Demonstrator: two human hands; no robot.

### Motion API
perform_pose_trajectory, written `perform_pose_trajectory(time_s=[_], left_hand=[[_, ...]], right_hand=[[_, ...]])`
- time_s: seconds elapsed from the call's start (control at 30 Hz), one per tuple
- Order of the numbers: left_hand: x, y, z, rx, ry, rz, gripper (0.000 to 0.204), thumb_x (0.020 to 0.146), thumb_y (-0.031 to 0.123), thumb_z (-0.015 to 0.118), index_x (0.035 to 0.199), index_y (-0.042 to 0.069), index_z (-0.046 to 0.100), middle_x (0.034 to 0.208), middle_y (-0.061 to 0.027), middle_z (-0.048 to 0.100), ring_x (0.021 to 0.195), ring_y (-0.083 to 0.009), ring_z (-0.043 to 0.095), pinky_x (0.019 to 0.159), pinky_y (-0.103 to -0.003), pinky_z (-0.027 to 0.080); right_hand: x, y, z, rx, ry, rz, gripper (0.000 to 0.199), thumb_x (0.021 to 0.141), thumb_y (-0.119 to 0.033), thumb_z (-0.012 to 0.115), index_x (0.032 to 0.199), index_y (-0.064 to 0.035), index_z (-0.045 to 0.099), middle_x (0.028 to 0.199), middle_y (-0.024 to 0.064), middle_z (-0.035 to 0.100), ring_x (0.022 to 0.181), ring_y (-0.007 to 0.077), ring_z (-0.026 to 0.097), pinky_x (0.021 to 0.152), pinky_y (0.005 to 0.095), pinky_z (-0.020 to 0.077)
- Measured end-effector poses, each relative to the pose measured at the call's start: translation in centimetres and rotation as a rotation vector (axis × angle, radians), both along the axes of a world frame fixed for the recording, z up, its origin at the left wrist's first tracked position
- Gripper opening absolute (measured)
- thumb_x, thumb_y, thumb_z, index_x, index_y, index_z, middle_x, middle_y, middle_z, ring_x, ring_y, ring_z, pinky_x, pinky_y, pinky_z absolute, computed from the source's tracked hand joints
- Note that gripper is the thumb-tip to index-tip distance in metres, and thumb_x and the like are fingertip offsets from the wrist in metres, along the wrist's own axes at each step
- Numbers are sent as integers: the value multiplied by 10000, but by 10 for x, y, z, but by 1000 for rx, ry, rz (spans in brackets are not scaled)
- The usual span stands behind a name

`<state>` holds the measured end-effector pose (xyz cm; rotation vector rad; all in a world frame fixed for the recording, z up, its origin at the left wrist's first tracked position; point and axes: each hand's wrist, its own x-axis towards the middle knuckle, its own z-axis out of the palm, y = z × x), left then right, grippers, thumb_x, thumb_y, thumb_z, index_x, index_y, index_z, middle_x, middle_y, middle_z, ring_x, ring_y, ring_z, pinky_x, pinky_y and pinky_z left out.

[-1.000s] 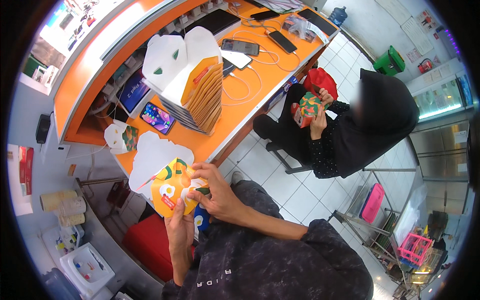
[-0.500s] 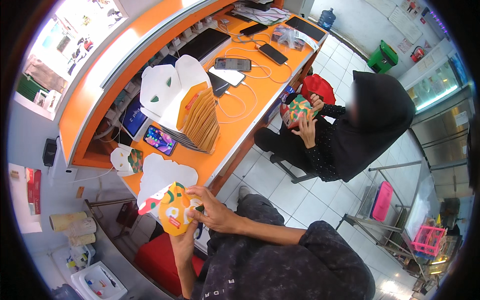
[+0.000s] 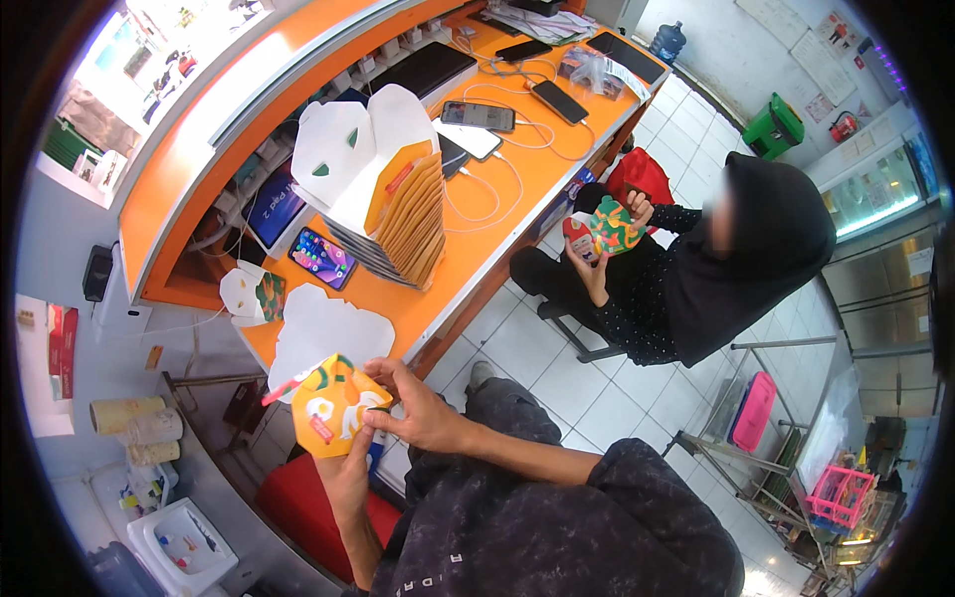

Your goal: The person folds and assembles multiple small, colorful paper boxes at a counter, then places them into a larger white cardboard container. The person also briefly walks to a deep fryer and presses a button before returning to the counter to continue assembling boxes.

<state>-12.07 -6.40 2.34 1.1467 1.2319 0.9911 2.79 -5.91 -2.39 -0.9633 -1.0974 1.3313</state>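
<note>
In the lower left of the frame I have a small paper box (image 3: 336, 418) between both hands. It is a folded carton, mostly orange and yellow, printed with white and green shapes and a red patch, and its white flaps stand open behind it toward the counter. My left hand (image 3: 345, 476) comes up from below and cups its underside, fingers closed against the card. My right hand (image 3: 423, 413) reaches in from the right, fingertips pinched on the box's near edge.

Just above, on the orange counter (image 3: 497, 199), a stack of flat unfolded boxes (image 3: 393, 214) leans in the middle of the frame, white flaps up. A phone with a lit screen (image 3: 322, 257) lies left of the stack, and more phones and white cables sit further up the counter.

At the right, a seated person in black (image 3: 716, 269) holds a similar box (image 3: 602, 231) in both hands.
</note>
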Motion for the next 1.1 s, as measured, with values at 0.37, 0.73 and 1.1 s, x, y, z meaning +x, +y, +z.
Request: perform_pose_trajectory(time_s=[0.37,0.73,1.1], left_hand=[[-4,-8,6,483,1073,-657,318,723,-65,591,971,88,718,956,-83,716,1086,-302,623,1133,-545,288],[-7,-21,6,997,721,92,463,879,165,649,1308,50,516,1306,-168,523,1328,-372,425,1119,-504,301],[2,8,-27,99,-175,-99,1169,695,558,806,1533,87,140,1507,-193,310,1381,-303,347,1119,-432,318]], right_hand=[[57,4,-1,-242,-95,224,948,841,-557,688,1484,-30,233,1275,216,494,1098,250,529,941,345,443],[97,-22,-24,-323,317,-46,893,817,-488,589,1506,-74,201,1441,147,394,1293,265,446,1076,412,351],[69,-25,-23,-555,590,10,637,937,-322,578,1419,30,356,1395,183,462,1301,287,437,1097,396,317]])
